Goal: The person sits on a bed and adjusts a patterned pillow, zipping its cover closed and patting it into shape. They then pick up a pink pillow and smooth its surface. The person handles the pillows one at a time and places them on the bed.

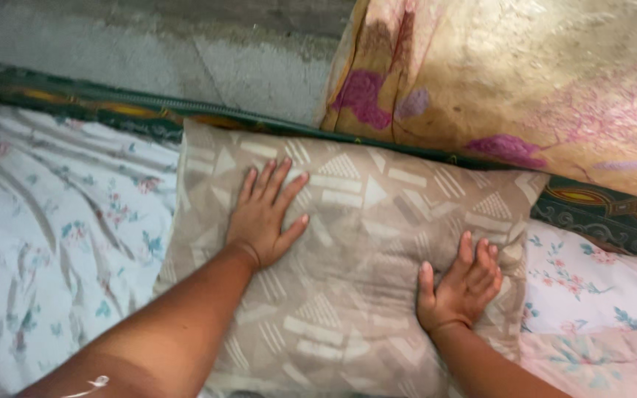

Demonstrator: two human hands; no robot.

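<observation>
A beige pillow (pixel 348 221) with a pale geometric pattern lies on a bed, up against the wall. My left hand (pixel 263 214) rests flat on its upper left part, fingers spread. My right hand (pixel 462 287) presses on the pillow's right side near its edge, fingers slightly curled and apart. Neither hand holds anything.
A white floral bedsheet (pixel 60 236) covers the bed to the left, and a pink floral cloth (pixel 599 309) lies at the right. A large cream pillow with purple flowers (pixel 525 81) leans behind. A dark green patterned mattress edge (pixel 75 99) runs along the grey wall (pixel 186 51).
</observation>
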